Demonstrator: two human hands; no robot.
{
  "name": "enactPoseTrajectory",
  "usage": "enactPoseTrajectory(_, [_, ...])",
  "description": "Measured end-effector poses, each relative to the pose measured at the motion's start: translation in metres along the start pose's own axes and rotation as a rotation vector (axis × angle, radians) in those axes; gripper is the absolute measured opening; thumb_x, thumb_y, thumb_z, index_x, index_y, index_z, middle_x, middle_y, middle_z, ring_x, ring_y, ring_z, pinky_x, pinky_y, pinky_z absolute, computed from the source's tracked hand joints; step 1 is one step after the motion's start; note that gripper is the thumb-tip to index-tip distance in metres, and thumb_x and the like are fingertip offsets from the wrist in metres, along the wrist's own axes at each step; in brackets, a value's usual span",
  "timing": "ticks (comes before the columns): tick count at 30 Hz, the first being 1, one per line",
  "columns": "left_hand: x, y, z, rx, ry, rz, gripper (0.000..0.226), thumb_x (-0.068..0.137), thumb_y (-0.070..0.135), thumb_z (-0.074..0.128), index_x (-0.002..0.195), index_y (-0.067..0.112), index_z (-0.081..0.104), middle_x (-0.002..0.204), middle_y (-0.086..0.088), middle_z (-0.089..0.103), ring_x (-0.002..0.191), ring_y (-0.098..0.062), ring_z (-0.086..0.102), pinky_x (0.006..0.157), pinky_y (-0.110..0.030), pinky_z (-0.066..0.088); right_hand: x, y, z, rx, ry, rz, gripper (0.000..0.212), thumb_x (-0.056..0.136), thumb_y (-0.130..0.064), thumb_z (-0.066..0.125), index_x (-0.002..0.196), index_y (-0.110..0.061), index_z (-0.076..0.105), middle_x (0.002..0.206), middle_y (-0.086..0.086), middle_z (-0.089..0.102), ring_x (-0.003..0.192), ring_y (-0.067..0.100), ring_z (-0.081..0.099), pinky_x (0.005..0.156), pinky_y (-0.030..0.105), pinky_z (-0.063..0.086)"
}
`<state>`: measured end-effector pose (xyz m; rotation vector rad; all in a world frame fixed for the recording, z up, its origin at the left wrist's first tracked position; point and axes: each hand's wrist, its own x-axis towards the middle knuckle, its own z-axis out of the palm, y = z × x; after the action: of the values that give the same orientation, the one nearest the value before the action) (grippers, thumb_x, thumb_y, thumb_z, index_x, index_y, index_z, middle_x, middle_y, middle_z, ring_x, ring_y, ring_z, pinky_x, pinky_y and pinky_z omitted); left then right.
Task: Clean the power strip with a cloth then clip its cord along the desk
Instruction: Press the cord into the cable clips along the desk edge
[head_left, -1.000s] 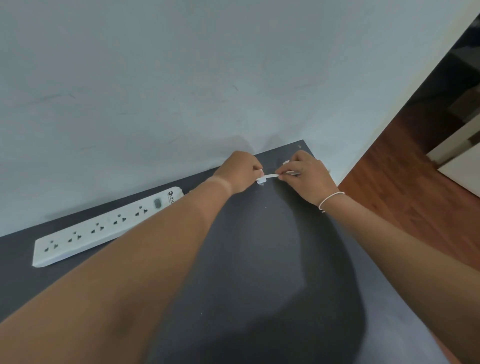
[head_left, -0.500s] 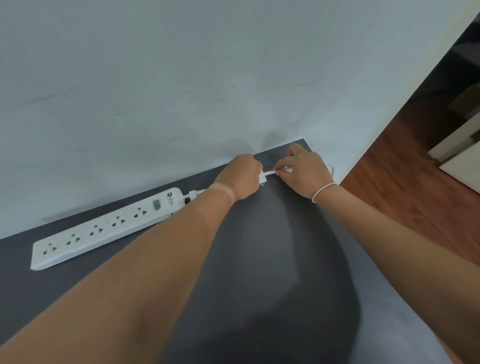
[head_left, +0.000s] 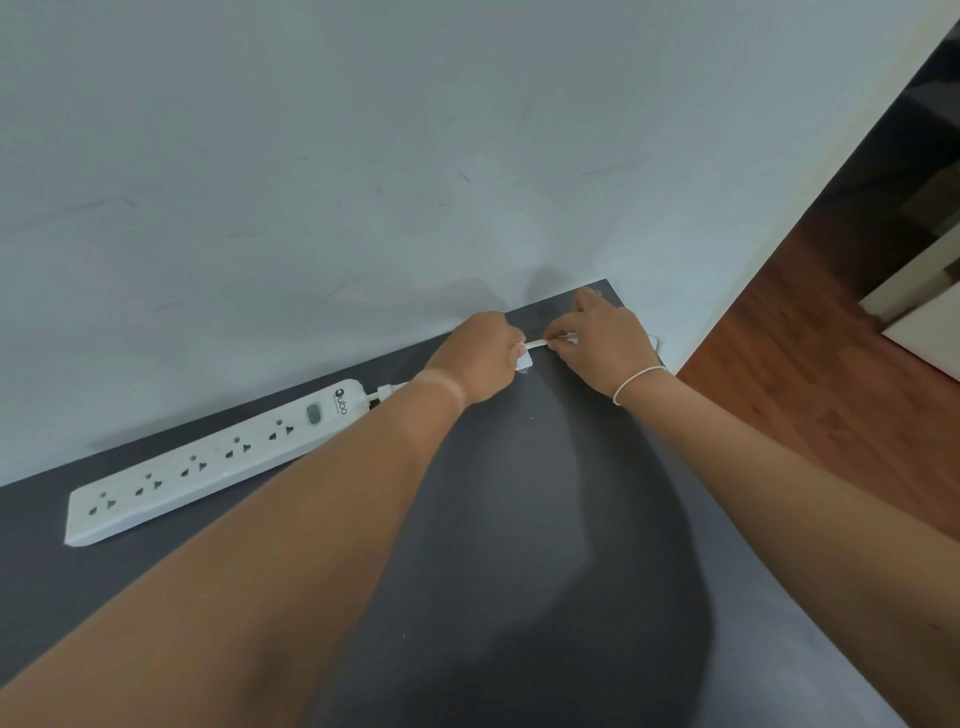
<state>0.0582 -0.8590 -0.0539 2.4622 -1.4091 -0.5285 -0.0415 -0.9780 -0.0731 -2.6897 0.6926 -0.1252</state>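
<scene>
A white power strip (head_left: 208, 462) with several sockets lies along the back of the dark grey desk (head_left: 519, 519), beside the wall. Its white cord (head_left: 537, 343) leaves the strip's right end, passes under my left hand and shows again between both hands. My left hand (head_left: 480, 358) is closed over a small white clip (head_left: 523, 361) on the desk and the cord there. My right hand (head_left: 602, 338) pinches the cord just right of the clip, near the desk's far right corner. A thin white band circles my right wrist.
A pale wall (head_left: 363, 182) rises right behind the desk. The desk's right edge drops to a wooden floor (head_left: 831, 364). Something white (head_left: 653, 341) shows past my right hand at the desk edge. Pale furniture (head_left: 924, 312) stands at the far right.
Both hands have stayed at the clip with only small shifts. The view has tilted slightly, and more of the cord by the strip's right end shows now.
</scene>
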Motion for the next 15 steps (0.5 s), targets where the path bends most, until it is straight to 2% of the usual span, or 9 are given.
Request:
enactPoseTrajectory(3, [-0.001, 0.001, 0.0, -0.078, 0.0, -0.023, 0.03, 0.093, 0.011, 0.043, 0.082, 0.005, 0.07, 0.061, 0.009, 0.036, 0.07, -0.022, 0.044, 0.057, -0.026, 0.027, -0.003, 0.004, -0.002, 0.075, 0.007, 0.003, 0.021, 0.089, -0.023, 0.055, 0.102, -0.017, 0.07, 0.105, 0.012, 0.052, 0.085, 0.034, 0.058, 0.078, 0.036, 0.042])
enactPoseTrajectory(6, [0.001, 0.001, -0.002, -0.129, -0.008, -0.042, 0.029, 0.09, 0.011, 0.045, 0.08, 0.006, 0.072, 0.058, 0.009, 0.04, 0.065, -0.02, 0.043, 0.052, -0.026, 0.028, -0.012, 0.011, -0.006, 0.144, 0.016, -0.017, 0.029, 0.086, -0.023, 0.06, 0.115, -0.02, 0.063, 0.115, 0.008, 0.051, 0.091, 0.026, 0.057, 0.085, 0.035, 0.045])
enactPoseTrajectory(8, [0.004, 0.001, -0.003, -0.149, -0.024, -0.061, 0.029, 0.087, 0.01, 0.047, 0.071, 0.003, 0.07, 0.053, 0.006, 0.042, 0.059, -0.019, 0.04, 0.052, -0.026, 0.029, -0.018, 0.018, -0.01, 0.179, 0.053, -0.002, 0.033, 0.084, -0.024, 0.061, 0.117, -0.019, 0.061, 0.118, 0.007, 0.051, 0.093, 0.025, 0.057, 0.088, 0.035, 0.046])
enactPoseTrajectory(11, [0.007, 0.006, -0.005, -0.159, -0.041, -0.099, 0.033, 0.081, 0.009, 0.052, 0.048, 0.011, 0.057, 0.047, 0.003, 0.035, 0.048, -0.015, 0.029, 0.048, -0.023, 0.023, -0.024, 0.037, -0.015, 0.211, 0.096, 0.073, 0.032, 0.085, -0.02, 0.06, 0.116, -0.017, 0.061, 0.118, 0.008, 0.053, 0.097, 0.026, 0.057, 0.091, 0.034, 0.044])
enactPoseTrajectory(13, [0.012, 0.011, -0.006, -0.135, -0.041, -0.102, 0.036, 0.08, 0.009, 0.053, 0.045, 0.015, 0.052, 0.045, 0.002, 0.034, 0.045, -0.014, 0.03, 0.046, -0.023, 0.022, -0.024, 0.049, -0.016, 0.253, 0.101, 0.124, 0.027, 0.086, -0.017, 0.058, 0.113, -0.015, 0.062, 0.115, 0.008, 0.056, 0.1, 0.026, 0.057, 0.09, 0.029, 0.043])
enactPoseTrajectory(15, [0.018, 0.017, -0.004, -0.116, -0.024, -0.068, 0.044, 0.081, 0.01, 0.051, 0.042, 0.019, 0.034, 0.043, 0.002, 0.03, 0.043, -0.013, 0.03, 0.042, -0.018, 0.021, -0.024, 0.058, -0.015, 0.284, 0.097, 0.161, 0.021, 0.087, -0.016, 0.057, 0.107, -0.013, 0.065, 0.11, 0.008, 0.059, 0.101, 0.025, 0.056, 0.085, 0.023, 0.038])
